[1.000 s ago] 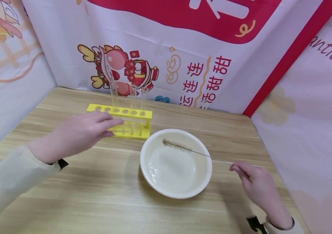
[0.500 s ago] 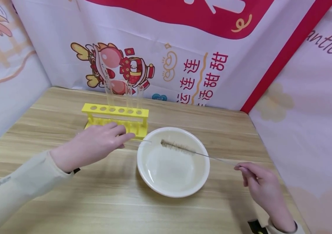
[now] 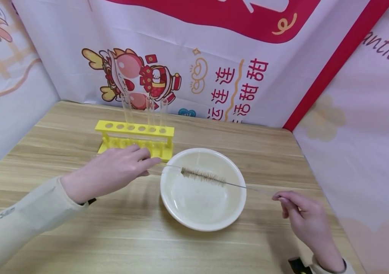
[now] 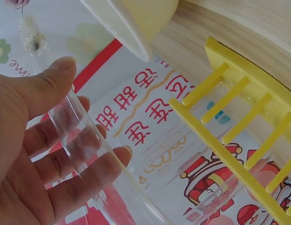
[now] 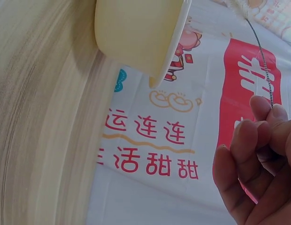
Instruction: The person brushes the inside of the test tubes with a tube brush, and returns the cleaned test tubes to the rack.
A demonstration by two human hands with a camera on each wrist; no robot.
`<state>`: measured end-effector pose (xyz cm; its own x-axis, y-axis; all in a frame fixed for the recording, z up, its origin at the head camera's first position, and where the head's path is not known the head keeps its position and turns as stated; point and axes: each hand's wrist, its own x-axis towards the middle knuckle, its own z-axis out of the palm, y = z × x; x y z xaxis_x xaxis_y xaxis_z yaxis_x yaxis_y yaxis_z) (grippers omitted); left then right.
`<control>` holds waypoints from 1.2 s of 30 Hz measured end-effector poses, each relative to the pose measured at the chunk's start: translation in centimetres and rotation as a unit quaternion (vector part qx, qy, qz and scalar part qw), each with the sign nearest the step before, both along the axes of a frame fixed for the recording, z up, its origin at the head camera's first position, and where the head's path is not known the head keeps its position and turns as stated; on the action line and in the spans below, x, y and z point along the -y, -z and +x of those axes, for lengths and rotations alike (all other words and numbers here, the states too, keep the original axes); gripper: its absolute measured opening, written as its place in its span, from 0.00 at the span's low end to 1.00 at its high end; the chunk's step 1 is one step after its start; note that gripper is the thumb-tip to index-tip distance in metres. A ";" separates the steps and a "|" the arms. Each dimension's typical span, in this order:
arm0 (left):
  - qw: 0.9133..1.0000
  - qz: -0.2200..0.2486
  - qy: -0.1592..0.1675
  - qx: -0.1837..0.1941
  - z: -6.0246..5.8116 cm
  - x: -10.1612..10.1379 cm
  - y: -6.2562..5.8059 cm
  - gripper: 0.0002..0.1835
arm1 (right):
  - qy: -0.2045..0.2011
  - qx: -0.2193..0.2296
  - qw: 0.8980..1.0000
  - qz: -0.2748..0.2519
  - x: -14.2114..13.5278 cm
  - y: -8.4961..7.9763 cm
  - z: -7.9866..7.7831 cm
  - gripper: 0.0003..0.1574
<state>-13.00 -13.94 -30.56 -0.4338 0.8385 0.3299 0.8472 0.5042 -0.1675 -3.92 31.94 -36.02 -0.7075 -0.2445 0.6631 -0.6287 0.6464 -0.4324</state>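
My left hand (image 3: 115, 169) holds a clear test tube (image 4: 141, 201) between thumb and fingers, in front of the yellow rack. The tube's mouth points right, over the left rim of a white bowl (image 3: 201, 207). My right hand (image 3: 304, 217) pinches the thin wire handle of a test tube brush (image 3: 204, 176) to the right of the bowl. Above the bowl, the brush's bristly tip is at the tube's mouth; whether it has entered is hard to tell. In the left wrist view the bristles (image 4: 33, 37) appear beyond the thumb.
A yellow test tube rack (image 3: 136, 130) stands behind my left hand, with three clear tubes upright in it, one of them a tall tube (image 3: 126, 110). A printed cloth backdrop (image 3: 187, 45) rises along the table's (image 3: 129, 239) back edge, and more hangs at both sides.
My left hand has come away from the rack, bringing the test tube right and toward me to the bowl's rim. The brush has shifted left, its tip now meeting the tube's mouth.
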 end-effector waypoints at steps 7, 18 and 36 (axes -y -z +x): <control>1.000 0.004 0.003 0.007 0.0 -0.4 0.0 0.28 | -0.025 -0.011 1.000 -0.011 -0.1 0.6 -0.3 0.07; 1.000 -0.018 0.006 -0.015 0.1 -1.0 0.0 0.27 | -0.045 -0.075 0.996 0.037 0.1 1.0 -1.3 0.22; 0.999 -0.041 -0.007 -0.030 0.3 -2.8 -0.4 0.26 | 0.003 -0.188 0.964 0.189 1.6 1.1 -2.0 0.26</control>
